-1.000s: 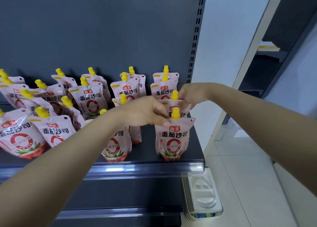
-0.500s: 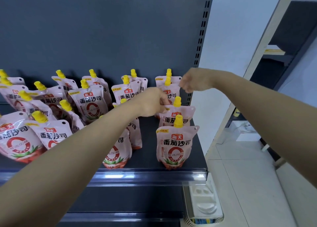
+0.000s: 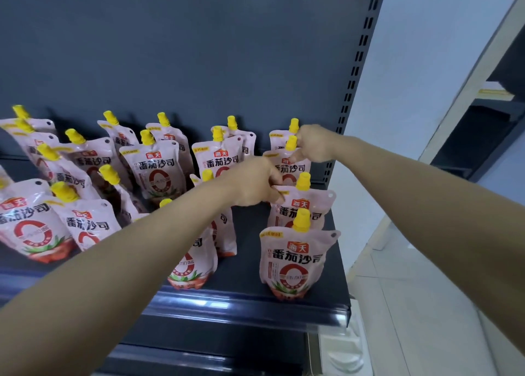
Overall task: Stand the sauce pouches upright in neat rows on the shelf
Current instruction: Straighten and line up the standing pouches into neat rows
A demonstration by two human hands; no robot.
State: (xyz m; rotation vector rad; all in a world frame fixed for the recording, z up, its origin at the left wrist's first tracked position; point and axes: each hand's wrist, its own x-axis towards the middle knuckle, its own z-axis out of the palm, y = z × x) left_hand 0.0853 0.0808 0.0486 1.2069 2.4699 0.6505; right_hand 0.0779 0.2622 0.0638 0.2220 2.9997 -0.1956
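Note:
Pink sauce pouches with yellow caps stand on a dark grey shelf [image 3: 247, 225]. The right column holds a front pouch [image 3: 294, 262], a second pouch [image 3: 309, 208], a third pouch [image 3: 295, 168] and a back pouch [image 3: 279, 141]. My left hand [image 3: 252, 182] reaches in from the lower left, its fingertips pinched on the second pouch's top left corner. My right hand [image 3: 314, 144] pinches the third pouch at its yellow cap [image 3: 290, 144]. My left forearm hides part of a front pouch [image 3: 189, 267] in the middle column.
Pouches at the left [image 3: 31, 227] lean at odd angles, some against each other. The shelf's back panel [image 3: 199, 48] rises behind. A white plastic piece [image 3: 345, 355] lies on the tiled floor at the lower right. Another dark shelf unit [image 3: 480, 125] stands farther right.
My right hand came down from the back pouch to the third pouch's cap. My left hand shifted lower, from the third pouch towards the second pouch's top corner. The view tilted slightly.

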